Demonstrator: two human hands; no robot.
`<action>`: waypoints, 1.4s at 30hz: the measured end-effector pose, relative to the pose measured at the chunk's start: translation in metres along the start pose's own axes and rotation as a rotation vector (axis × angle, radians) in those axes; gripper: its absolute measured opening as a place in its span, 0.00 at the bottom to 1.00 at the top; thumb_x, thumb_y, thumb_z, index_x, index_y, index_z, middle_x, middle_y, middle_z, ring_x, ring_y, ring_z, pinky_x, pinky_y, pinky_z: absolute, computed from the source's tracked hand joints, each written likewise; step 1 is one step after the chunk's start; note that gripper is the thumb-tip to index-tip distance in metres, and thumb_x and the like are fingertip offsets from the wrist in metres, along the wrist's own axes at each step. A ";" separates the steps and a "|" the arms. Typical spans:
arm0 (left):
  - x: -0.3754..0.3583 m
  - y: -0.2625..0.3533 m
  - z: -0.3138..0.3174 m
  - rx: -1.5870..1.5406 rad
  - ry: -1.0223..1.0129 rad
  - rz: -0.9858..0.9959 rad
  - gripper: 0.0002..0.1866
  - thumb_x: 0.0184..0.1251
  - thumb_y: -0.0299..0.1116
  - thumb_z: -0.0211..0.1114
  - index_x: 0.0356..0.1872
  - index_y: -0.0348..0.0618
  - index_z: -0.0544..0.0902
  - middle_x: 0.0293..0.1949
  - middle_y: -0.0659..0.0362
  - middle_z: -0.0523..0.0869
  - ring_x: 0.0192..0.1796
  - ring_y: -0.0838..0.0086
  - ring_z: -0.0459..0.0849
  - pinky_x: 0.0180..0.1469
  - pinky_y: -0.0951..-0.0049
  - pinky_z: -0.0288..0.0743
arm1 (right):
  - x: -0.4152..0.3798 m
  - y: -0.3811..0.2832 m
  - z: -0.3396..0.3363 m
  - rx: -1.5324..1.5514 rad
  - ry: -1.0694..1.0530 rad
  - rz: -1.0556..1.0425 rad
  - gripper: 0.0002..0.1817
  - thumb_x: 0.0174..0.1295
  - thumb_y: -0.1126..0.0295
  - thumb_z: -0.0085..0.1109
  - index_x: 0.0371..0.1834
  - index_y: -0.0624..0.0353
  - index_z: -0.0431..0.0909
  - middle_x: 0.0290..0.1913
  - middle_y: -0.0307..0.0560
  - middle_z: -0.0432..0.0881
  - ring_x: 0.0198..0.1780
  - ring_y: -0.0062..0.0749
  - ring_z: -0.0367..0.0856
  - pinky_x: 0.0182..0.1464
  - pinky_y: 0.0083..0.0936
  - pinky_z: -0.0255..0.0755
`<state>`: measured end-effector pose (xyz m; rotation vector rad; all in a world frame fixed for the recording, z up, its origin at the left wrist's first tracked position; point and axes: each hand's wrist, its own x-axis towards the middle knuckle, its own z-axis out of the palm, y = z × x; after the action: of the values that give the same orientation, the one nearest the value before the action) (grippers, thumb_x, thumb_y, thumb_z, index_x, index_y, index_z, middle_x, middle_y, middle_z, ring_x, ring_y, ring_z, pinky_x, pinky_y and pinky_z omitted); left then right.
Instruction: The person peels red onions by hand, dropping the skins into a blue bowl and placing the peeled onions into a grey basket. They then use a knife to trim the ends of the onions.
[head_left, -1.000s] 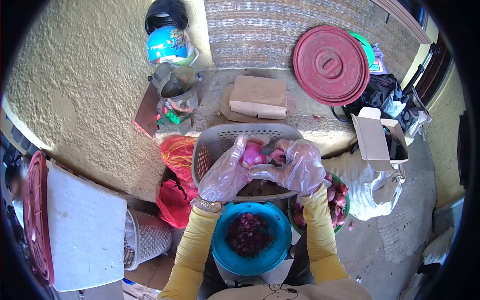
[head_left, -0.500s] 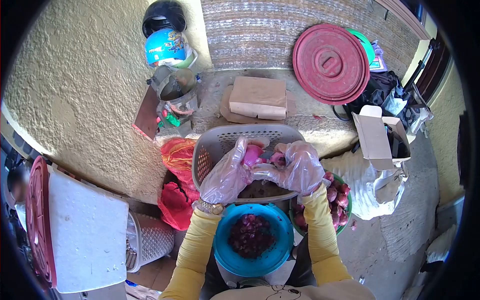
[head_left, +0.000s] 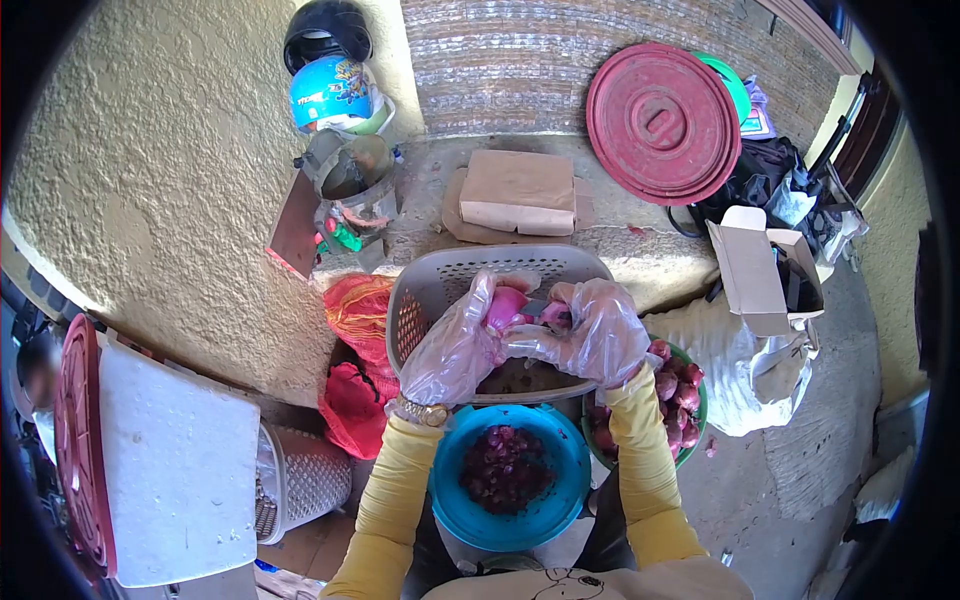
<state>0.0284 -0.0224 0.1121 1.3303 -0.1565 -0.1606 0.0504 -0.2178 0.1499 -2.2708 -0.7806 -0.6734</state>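
Over the grey perforated basket (head_left: 405, 325), both my hands wear clear plastic gloves. My left hand (head_left: 455, 345) is closed around a bright pink-purple onion (head_left: 505, 309). In my right hand (head_left: 600, 335) is a smaller, darker onion piece (head_left: 555, 316), close beside the first one; a small dark strip shows between them, too small to make out. Below the basket stands a blue basin (head_left: 450, 500) with dark red onion skins and bits (head_left: 505, 470). Red onions (head_left: 685, 398) fill a green bowl (head_left: 698, 440), partly under my right forearm.
A cardboard box (head_left: 517, 192) lies on the ledge behind, near a large red lid (head_left: 663, 124). Red mesh sacks (head_left: 355, 400) and a white styrofoam board (head_left: 180, 460) are on the left. On the right are a white sack (head_left: 740, 370) and an open carton (head_left: 750, 280).
The view has shifted very slightly. My hands hold nearly the same pose, with the onion in my left hand and the piece in my right.
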 end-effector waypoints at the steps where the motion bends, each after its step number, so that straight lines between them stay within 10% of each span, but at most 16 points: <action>1: 0.003 -0.008 -0.002 -0.042 0.023 0.002 0.30 0.92 0.51 0.36 0.64 0.37 0.79 0.48 0.56 0.84 0.41 0.76 0.77 0.45 0.74 0.75 | -0.001 0.001 0.000 -0.017 -0.021 0.007 0.34 0.48 0.33 0.80 0.21 0.57 0.84 0.16 0.51 0.79 0.20 0.48 0.81 0.28 0.39 0.76; 18: -0.004 0.008 -0.004 0.271 -0.026 0.080 0.21 0.92 0.40 0.43 0.66 0.36 0.75 0.52 0.50 0.84 0.47 0.67 0.84 0.49 0.67 0.80 | -0.001 0.006 0.002 0.068 -0.086 0.065 0.34 0.47 0.33 0.80 0.22 0.58 0.85 0.17 0.53 0.80 0.23 0.52 0.82 0.29 0.41 0.76; 27: 0.000 0.005 -0.004 -0.113 -0.016 -0.070 0.33 0.90 0.58 0.35 0.65 0.41 0.79 0.43 0.59 0.84 0.33 0.81 0.71 0.36 0.77 0.69 | -0.006 0.004 0.006 -0.049 0.029 0.022 0.34 0.38 0.33 0.83 0.24 0.55 0.85 0.18 0.43 0.79 0.23 0.43 0.80 0.31 0.37 0.75; 31: 0.008 -0.018 -0.016 -0.111 -0.053 -0.016 0.23 0.89 0.43 0.49 0.74 0.40 0.71 0.50 0.53 0.85 0.39 0.72 0.80 0.43 0.71 0.79 | -0.007 0.001 0.005 -0.105 0.048 0.025 0.36 0.30 0.34 0.86 0.26 0.55 0.84 0.21 0.36 0.79 0.25 0.38 0.79 0.34 0.36 0.74; 35: 0.020 -0.064 -0.035 -0.010 0.004 0.135 0.34 0.79 0.23 0.63 0.81 0.41 0.59 0.60 0.46 0.84 0.51 0.59 0.88 0.54 0.62 0.85 | -0.009 0.005 0.008 -0.170 0.204 -0.055 0.35 0.31 0.35 0.86 0.25 0.54 0.83 0.21 0.35 0.78 0.26 0.37 0.78 0.34 0.36 0.73; 42: 0.007 -0.021 -0.021 0.222 -0.058 0.156 0.30 0.78 0.25 0.63 0.76 0.39 0.63 0.60 0.46 0.85 0.55 0.53 0.88 0.60 0.59 0.82 | -0.006 0.004 0.001 -0.128 0.118 -0.035 0.34 0.32 0.37 0.86 0.25 0.54 0.81 0.21 0.38 0.81 0.25 0.40 0.79 0.33 0.36 0.72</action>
<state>0.0388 -0.0093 0.0867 1.5284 -0.3343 -0.0505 0.0489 -0.2215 0.1434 -2.3116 -0.7404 -0.8880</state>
